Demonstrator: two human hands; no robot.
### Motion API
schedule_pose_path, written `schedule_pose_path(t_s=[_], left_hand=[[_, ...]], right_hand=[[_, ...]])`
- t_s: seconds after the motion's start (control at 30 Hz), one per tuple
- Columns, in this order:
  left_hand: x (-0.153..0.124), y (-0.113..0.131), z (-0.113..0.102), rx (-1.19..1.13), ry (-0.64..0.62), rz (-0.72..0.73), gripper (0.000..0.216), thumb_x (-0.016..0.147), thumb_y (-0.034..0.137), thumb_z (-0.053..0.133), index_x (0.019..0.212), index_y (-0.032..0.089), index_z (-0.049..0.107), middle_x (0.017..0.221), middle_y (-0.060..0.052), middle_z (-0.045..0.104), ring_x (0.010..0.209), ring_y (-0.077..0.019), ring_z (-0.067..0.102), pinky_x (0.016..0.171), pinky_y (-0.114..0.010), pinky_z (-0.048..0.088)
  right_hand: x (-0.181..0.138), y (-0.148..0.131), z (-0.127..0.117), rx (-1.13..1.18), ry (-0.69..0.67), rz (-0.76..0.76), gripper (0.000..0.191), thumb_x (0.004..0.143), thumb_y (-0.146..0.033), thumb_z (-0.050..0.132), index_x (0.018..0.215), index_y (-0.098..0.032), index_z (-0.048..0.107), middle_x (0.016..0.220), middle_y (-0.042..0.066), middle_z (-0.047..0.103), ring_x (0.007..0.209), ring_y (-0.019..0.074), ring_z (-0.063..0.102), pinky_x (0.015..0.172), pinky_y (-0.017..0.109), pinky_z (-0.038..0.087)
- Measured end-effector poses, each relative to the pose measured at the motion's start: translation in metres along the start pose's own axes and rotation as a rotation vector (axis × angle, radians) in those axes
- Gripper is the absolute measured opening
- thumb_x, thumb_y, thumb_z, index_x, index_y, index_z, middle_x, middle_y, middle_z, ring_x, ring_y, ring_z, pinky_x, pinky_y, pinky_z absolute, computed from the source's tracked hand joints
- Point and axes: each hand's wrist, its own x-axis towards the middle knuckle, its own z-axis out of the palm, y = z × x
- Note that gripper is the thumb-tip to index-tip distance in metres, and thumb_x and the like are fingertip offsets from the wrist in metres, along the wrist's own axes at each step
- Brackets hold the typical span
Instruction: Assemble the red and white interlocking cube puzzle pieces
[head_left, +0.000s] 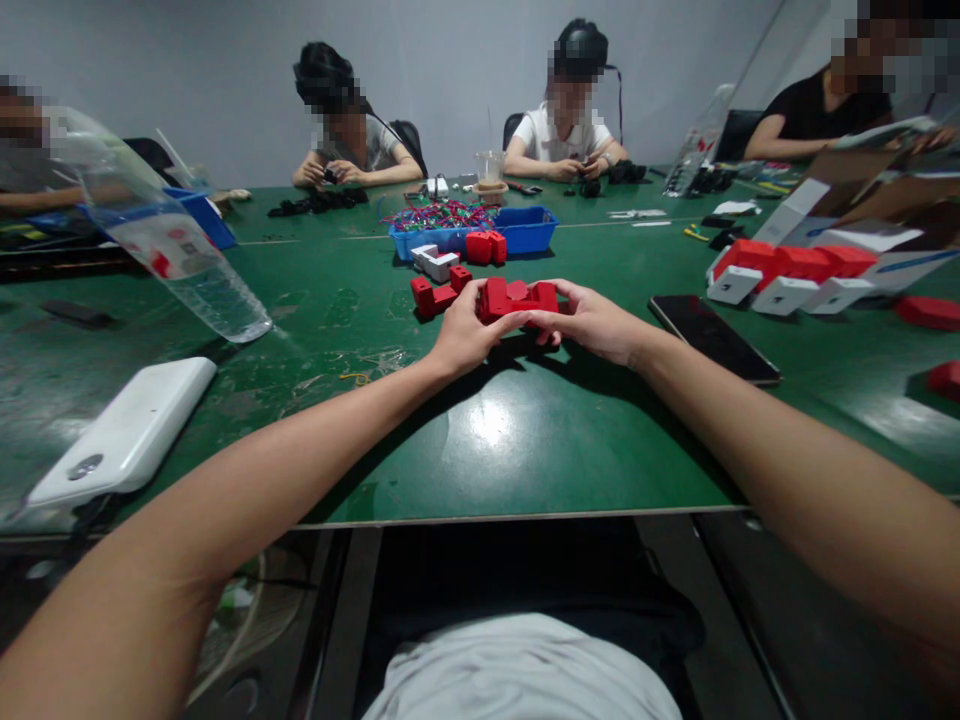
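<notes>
Both my hands hold one red plastic part (516, 298) just above the green table (495, 450). My left hand (465, 335) grips its left end with the fingers curled round it. My right hand (592, 318) closes on its right end, thumb on top. Just behind lie two more red parts (439, 290) and a white one (436, 262). A blue tray (529, 232) with coloured wires and red parts stands further back.
A black phone (712, 335) lies right of my right hand. Red-and-white parts (787, 278) sit at the right by open boxes. A white device (124, 435) and a tilted clear bottle (169, 245) are at the left. Other people work across the table.
</notes>
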Motion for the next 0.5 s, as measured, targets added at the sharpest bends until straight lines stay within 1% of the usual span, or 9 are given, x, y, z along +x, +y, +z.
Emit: schedule_pose_path(t_s=[0.23,0.33,0.43,0.5], left_hand=[[0.003,-0.005,-0.002,-0.028,-0.029,0.045,0.068,0.070,0.053,0.082,0.117,0.014,0.054,0.112,-0.013,0.071,0.104,-0.0245,0.069,0.096,-0.039,0.053],[0.002,-0.001,-0.002,0.008,-0.017,0.105,0.069,0.070,0.053,0.082,0.119,0.014,0.054,0.115,-0.014,0.071,0.107,-0.0248,0.068,0.098,-0.038,0.052],[-0.001,0.005,-0.001,0.060,0.000,0.166,0.065,0.073,0.048,0.081,0.122,0.015,0.053,0.117,-0.013,0.070,0.109,-0.0243,0.068,0.100,-0.039,0.051],[-0.004,0.009,-0.001,0.094,0.004,0.202,0.062,0.076,0.044,0.080,0.124,0.016,0.052,0.119,-0.011,0.069,0.110,-0.0239,0.067,0.102,-0.039,0.050]], right_hand=[[0.000,0.000,-0.001,-0.056,-0.023,-0.009,0.041,0.076,-0.011,0.077,0.111,-0.017,0.057,0.078,-0.002,0.068,0.058,0.0087,0.061,0.049,0.020,0.047],[0.001,0.001,-0.003,-0.067,-0.032,-0.014,0.037,0.074,-0.012,0.078,0.106,-0.018,0.059,0.079,-0.001,0.070,0.060,0.0101,0.062,0.050,0.020,0.048],[0.001,0.002,-0.004,-0.083,-0.031,-0.022,0.035,0.072,-0.015,0.080,0.102,-0.018,0.062,0.078,0.000,0.070,0.061,0.0117,0.063,0.051,0.022,0.048],[0.002,0.003,-0.005,-0.102,-0.029,-0.021,0.037,0.070,-0.016,0.081,0.102,-0.018,0.063,0.077,0.000,0.069,0.061,0.0120,0.062,0.052,0.022,0.048]])
